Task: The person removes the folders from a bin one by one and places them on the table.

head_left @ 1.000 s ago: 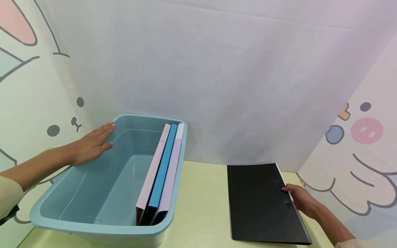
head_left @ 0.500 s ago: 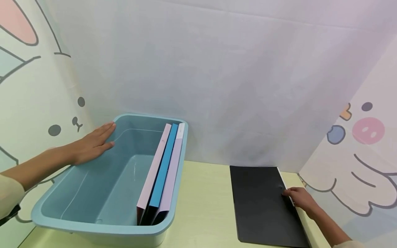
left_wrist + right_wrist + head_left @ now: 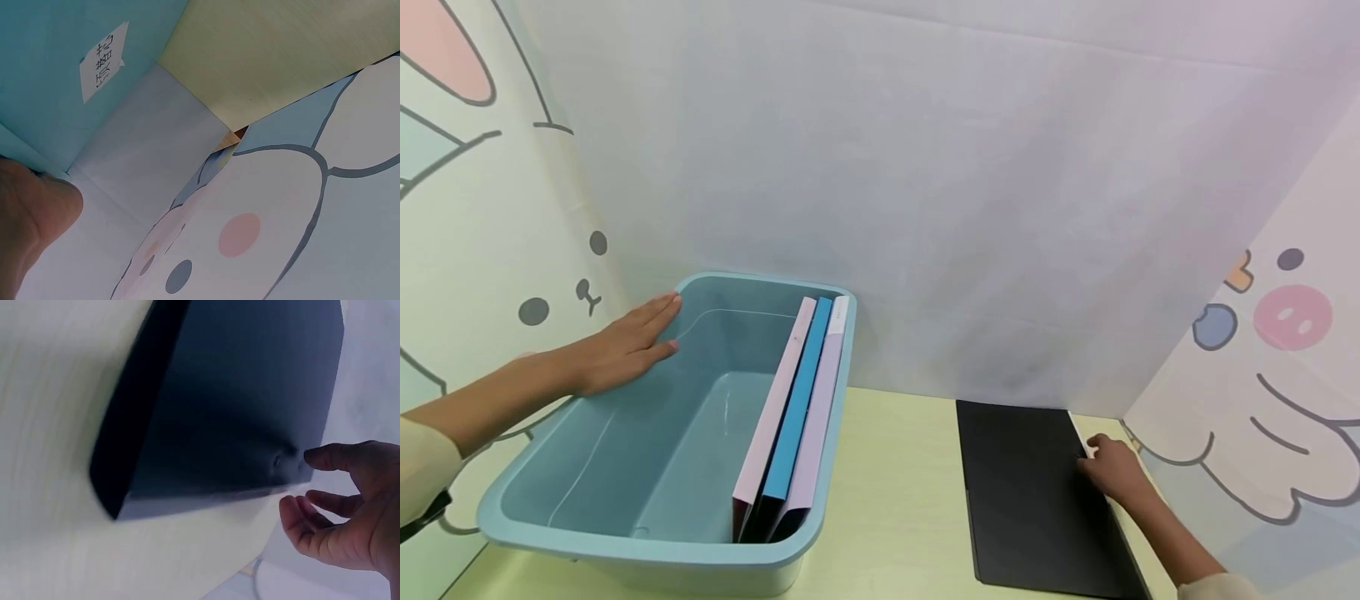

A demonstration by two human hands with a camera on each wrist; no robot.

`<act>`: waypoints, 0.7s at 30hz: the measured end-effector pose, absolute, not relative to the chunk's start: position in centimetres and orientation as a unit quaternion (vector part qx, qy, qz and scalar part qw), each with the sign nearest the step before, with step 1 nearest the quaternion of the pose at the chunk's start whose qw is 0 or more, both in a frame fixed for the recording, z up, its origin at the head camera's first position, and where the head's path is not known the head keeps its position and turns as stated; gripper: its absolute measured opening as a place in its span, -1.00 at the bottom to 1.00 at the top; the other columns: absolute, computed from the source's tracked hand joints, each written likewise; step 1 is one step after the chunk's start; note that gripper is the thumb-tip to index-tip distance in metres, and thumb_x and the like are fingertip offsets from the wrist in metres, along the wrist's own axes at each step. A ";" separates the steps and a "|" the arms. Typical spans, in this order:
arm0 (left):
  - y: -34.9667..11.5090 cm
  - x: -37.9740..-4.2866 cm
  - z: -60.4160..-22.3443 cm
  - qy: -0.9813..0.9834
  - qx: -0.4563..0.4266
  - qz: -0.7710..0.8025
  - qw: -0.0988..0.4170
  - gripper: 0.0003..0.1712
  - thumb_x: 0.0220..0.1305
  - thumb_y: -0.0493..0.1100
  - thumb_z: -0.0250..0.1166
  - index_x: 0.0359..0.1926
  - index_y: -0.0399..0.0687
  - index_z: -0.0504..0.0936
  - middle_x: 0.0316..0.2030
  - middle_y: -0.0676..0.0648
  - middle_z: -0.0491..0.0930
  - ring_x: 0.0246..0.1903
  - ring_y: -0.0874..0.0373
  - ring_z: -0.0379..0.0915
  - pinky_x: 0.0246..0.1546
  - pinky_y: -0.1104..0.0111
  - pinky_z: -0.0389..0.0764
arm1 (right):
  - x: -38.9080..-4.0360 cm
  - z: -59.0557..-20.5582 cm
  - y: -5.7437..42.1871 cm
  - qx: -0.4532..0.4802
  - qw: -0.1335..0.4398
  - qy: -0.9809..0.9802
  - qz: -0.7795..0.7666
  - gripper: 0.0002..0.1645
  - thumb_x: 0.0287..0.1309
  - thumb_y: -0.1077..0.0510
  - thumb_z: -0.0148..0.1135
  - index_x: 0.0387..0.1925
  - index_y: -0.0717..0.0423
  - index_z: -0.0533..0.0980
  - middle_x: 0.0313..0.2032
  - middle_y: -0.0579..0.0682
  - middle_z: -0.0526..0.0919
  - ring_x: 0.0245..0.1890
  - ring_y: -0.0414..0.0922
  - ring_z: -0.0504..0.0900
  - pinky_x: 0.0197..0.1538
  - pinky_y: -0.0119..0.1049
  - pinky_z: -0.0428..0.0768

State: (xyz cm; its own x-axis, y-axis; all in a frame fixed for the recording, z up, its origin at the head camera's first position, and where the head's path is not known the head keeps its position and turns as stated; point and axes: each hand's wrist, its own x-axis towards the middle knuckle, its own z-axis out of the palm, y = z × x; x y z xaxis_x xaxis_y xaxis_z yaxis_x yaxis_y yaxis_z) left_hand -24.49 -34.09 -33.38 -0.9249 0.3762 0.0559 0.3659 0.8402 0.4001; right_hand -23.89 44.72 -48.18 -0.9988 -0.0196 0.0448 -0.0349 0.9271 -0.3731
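My left hand [image 3: 625, 346] rests with straight fingers on the left rim of a pale blue plastic bin [image 3: 647, 550]. Inside, three file folders stand on edge against the right wall: a pink folder [image 3: 772, 408], a blue folder [image 3: 797, 400] and a lilac folder [image 3: 822, 400]. To the right, a black file folder [image 3: 1030, 500] lies flat on the table. Beside its white-labelled right edge is my right hand [image 3: 1112, 475]. The right wrist view shows that hand's thumb [image 3: 331, 456] over the folder's edge and its loosely bent fingers [image 3: 297, 519] off it.
A pale yellow table [image 3: 895, 500] bears the bin and black folder. A white cloth backdrop [image 3: 925, 208] rises behind. Cartoon-printed panels flank both sides, a rabbit panel [image 3: 475, 250] left and another panel [image 3: 1300, 417] right. A handwritten label [image 3: 103, 62] sticks to the bin's outer wall.
The black folder has come down flat onto the table and shifted slightly right. My right hand has loosened its grip on the folder's right edge. The left hand stays on the rim.
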 end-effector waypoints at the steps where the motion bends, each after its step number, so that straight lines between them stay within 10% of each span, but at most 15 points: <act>1: -34.1 -24.5 -33.4 0.959 0.193 0.207 0.012 -0.04 0.80 -0.03 0.06 0.80 -0.42 -0.26 0.80 -0.53 -0.29 0.79 -0.59 -0.43 0.69 -0.57 -0.23 | -24.1 -48.1 44.0 0.027 0.035 -0.982 0.182 -0.38 0.30 0.14 0.39 0.14 0.65 0.54 -0.03 0.57 0.72 -0.08 0.38 0.77 -0.05 0.22 0.75; 21: -33.9 -24.4 -33.2 0.960 0.193 0.203 0.008 -0.03 0.78 -0.04 0.10 0.79 -0.45 -0.22 0.79 -0.55 -0.26 0.78 -0.60 -0.38 0.69 -0.56 -0.18 | -23.5 -47.8 31.7 0.161 -0.093 -0.969 0.166 -0.29 0.41 0.09 0.58 0.45 0.27 0.57 0.43 0.42 0.54 0.41 0.51 0.48 0.32 0.46 0.59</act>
State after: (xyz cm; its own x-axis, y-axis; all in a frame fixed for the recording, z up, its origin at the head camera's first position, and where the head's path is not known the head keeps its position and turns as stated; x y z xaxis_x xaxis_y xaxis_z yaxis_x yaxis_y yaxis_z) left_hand -24.43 -33.86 -33.25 -0.9252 0.3741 0.0631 0.3677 0.8431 0.3924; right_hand -23.52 31.71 -47.78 -0.9311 -0.3423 -0.1258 -0.2810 0.8932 -0.3511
